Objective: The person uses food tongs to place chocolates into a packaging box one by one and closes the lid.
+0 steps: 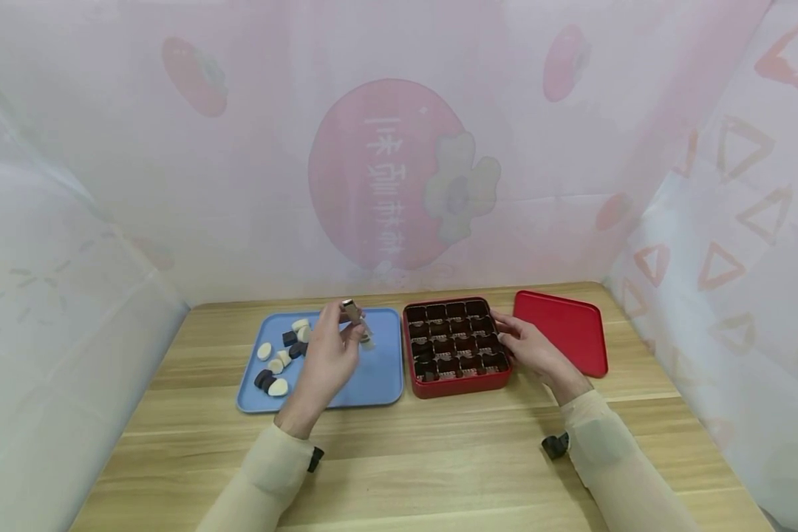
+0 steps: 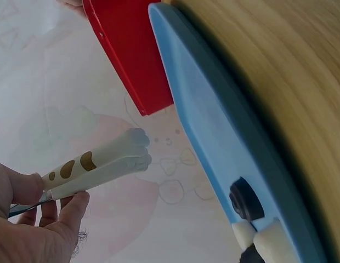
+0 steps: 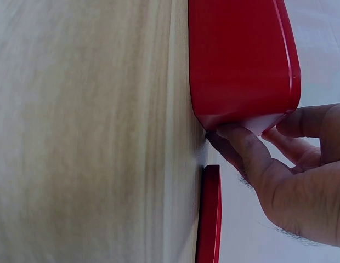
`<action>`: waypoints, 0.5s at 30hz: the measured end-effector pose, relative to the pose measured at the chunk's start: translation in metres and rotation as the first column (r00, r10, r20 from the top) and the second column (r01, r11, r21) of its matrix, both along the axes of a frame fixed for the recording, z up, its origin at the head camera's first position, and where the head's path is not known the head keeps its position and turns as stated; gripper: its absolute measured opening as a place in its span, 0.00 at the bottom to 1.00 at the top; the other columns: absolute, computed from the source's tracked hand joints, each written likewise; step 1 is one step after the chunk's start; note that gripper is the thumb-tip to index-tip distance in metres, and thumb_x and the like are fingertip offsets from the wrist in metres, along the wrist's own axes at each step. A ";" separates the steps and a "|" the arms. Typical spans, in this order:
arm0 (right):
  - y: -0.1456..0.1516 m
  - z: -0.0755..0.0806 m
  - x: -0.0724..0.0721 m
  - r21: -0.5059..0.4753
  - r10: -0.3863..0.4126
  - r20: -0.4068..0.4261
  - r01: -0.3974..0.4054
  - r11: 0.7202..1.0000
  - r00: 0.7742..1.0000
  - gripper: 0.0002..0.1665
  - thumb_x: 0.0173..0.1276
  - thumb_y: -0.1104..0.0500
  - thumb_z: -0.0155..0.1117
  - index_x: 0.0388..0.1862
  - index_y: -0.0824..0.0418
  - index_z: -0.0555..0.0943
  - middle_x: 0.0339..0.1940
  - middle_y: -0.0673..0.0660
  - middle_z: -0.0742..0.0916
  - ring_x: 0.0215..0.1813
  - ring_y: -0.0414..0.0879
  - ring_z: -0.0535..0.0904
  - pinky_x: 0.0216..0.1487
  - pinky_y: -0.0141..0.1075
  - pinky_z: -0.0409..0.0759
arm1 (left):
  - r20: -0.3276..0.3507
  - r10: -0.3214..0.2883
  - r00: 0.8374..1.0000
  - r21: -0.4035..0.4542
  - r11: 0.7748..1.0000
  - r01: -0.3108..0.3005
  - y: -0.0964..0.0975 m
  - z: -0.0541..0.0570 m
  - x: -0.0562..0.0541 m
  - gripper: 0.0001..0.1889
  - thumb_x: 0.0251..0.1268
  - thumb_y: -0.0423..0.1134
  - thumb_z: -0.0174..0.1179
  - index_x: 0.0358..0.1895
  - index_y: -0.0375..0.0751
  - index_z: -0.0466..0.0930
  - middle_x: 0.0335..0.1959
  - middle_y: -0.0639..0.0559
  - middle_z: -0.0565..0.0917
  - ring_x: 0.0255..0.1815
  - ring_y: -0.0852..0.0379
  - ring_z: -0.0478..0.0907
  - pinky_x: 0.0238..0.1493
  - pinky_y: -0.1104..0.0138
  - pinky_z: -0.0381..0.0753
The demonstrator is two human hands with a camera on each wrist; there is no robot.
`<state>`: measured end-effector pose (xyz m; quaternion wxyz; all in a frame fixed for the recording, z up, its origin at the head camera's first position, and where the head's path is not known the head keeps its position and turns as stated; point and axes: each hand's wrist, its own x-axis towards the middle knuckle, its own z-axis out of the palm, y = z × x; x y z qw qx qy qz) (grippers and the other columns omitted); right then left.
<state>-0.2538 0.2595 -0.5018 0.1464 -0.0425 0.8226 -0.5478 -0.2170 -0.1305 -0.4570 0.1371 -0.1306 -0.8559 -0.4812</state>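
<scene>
My left hand (image 1: pixel 332 358) pinches a pair of small tongs (image 1: pixel 366 336) above the blue tray (image 1: pixel 382 384). In the left wrist view the tongs (image 2: pixel 98 164) have whitish, paw-shaped arms with gold spots; their tips lie close together and nothing shows between them. Dark and cream pieces that look like chocolates (image 1: pixel 278 387) lie on the tray's left half. With its fingers, my right hand (image 1: pixel 532 347) touches the right side of a red box (image 1: pixel 462 386). Inside the box is a dark divided insert (image 1: pixel 455 325); dark pieces seem to sit in its front-left compartments.
A red lid (image 1: pixel 572 332) lies flat on the wooden table (image 1: pixel 439 458), right of the box and beyond my right hand. Printed cloth (image 1: pixel 253 185) stands behind the table and along both sides. The tray's right edge is close to the box.
</scene>
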 end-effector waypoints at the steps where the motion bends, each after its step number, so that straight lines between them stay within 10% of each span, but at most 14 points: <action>1: 0.000 0.000 0.000 -0.001 -0.001 0.001 0.001 1.000 1.000 0.38 0.97 0.65 0.49 1.00 0.60 0.56 0.93 0.79 0.69 0.74 0.61 0.83 0.51 0.31 0.87 | 0.000 0.007 1.000 -0.002 1.000 -0.007 -0.003 -0.001 0.000 0.09 0.90 0.23 0.59 0.62 0.34 0.73 0.68 0.35 0.80 0.77 0.35 0.84 0.81 0.55 0.90; 15: -0.002 0.000 0.000 -0.013 -0.008 0.000 0.008 1.000 1.000 0.38 0.97 0.66 0.49 1.00 0.60 0.57 0.93 0.79 0.69 0.74 0.65 0.84 0.49 0.31 0.86 | 0.028 0.063 0.998 -0.033 0.998 -0.062 -0.039 -0.013 -0.003 0.09 0.90 0.22 0.58 0.62 0.29 0.72 0.69 0.31 0.79 0.77 0.30 0.84 0.80 0.51 0.90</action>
